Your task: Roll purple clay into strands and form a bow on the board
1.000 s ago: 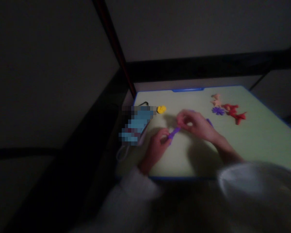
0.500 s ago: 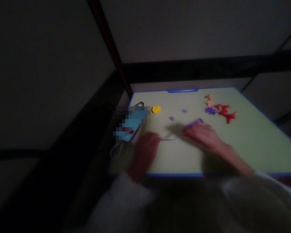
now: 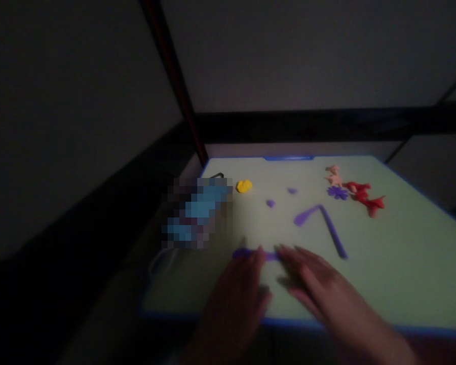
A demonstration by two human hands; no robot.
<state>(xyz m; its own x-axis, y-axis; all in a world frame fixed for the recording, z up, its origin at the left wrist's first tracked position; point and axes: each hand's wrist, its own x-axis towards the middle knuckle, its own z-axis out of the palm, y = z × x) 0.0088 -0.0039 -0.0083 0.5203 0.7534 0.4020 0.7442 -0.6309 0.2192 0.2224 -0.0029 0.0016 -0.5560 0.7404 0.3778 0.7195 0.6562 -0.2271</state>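
Observation:
A purple clay roll (image 3: 270, 256) lies crosswise near the front of the pale board, with a thicker end at its left. My left hand (image 3: 240, 289) rests on its left part, fingers stretched forward. My right hand (image 3: 319, 279) is at its right end, fingers extended and lying low over it; that end is hidden beneath them. Neither hand grips the roll. Beyond my right hand lies a bent purple clay strip (image 3: 333, 230), shaped like an upside-down V. Two small purple clay lumps (image 3: 271, 203) sit farther back.
The blue-edged board (image 3: 403, 274) carries a yellow lump (image 3: 244, 186) at the back. At the right are a purple flower shape (image 3: 338, 192), red figures (image 3: 361, 192) and pinkish figures (image 3: 333, 179). A blurred-out blue object (image 3: 203, 208) with a cord lies at the left edge.
The bent strip lies released on the board, where my right hand previously held purple clay. Both hands have come nearer the front edge and closer together, fingers now stretched over a purple roll.

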